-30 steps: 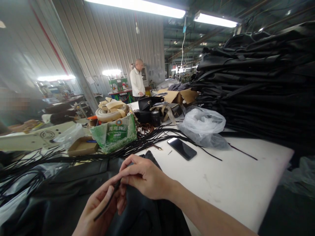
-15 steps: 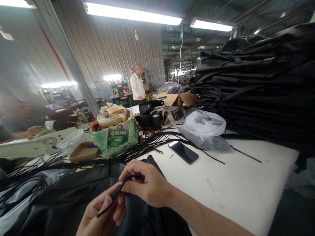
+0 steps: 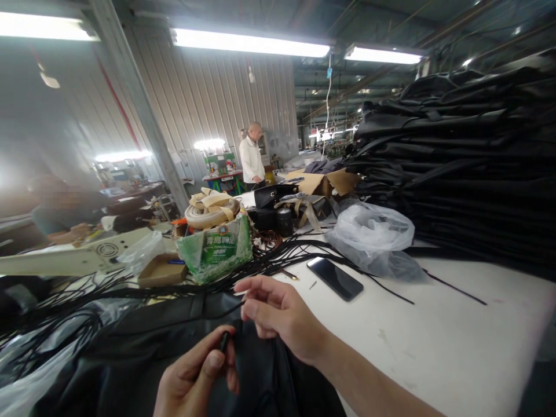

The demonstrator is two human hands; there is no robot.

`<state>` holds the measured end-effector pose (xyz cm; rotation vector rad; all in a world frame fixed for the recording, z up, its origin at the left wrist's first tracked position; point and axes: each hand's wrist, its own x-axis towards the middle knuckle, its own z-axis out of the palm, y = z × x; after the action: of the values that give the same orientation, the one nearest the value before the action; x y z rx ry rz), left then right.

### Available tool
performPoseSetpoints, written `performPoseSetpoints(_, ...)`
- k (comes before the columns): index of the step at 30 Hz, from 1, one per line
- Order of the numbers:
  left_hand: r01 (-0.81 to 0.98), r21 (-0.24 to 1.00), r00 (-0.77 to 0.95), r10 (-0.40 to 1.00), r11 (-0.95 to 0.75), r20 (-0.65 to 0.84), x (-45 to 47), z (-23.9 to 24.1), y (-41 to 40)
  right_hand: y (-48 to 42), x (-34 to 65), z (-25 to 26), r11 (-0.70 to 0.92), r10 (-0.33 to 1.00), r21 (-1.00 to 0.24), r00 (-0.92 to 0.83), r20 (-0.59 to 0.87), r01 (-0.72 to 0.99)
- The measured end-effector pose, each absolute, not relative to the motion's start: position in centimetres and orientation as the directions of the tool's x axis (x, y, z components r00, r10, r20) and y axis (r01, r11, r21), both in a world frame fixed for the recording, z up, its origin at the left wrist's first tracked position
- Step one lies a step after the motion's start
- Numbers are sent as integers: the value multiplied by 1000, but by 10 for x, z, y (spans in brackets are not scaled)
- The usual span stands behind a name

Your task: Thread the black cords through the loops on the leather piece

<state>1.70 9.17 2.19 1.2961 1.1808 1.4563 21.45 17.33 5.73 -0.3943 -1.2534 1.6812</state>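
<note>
A black garment (image 3: 143, 347) lies spread over the near end of the white desk (image 3: 434, 341), probably so its edge stays in reach. Above it the right hand (image 3: 282, 315) pinches a thin black cord (image 3: 208, 315) with its fingers pressed together, likely to keep it taut. The left hand (image 3: 195, 379), cut off by the frame's bottom edge, pinches the cord's stiff tip (image 3: 224, 341), though where the cord runs between the hands is hard to make out against the dark cloth.

The left hand (image 3: 195, 379) pinches a thin black strap (image 3: 225, 341) between thumb and forefinger, over a black leather piece (image 3: 143, 353) on the white table (image 3: 425, 336). The right hand (image 3: 278, 315) hovers just beside it, fingers loosely curled, seemingly touching a black cord (image 3: 217, 313). A phone (image 3: 335, 278) lies nearby.
</note>
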Motion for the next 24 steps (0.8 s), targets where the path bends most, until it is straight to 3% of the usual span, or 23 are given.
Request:
performPoseSetpoints(2, 61, 977, -186, 959, -205, 212, 19, 25, 90, 175, 221, 61, 56, 837, -887, -462, 292, -459)
performPoseSetpoints(6, 213, 959, -224, 946, -187, 234, 18, 25, 89, 178, 226, 64, 364, 805, -913, -431, 408, -184)
performPoseSetpoints(9, 245, 950, -250, 934, -194, 256, 10, 19, 93, 176, 221, 60, 392, 790, -916, -479, 383, -87)
performPoseSetpoints(16, -283, 947, -188, 977, -153, 102, -7, 5, 103, 176, 206, 38, 725, 609, -687, -511, 607, 47)
performPoseSetpoints(20, -345, 936, -222, 975, -65, -15, -4, 12, 100, 179, 204, 29, 833, 536, -514, -534, 654, 207)
performPoseSetpoints(24, -406, 912, -303, 950, -65, -68, -1, 24, 99, 177, 202, 29, 837, 535, -508, -492, 687, 201)
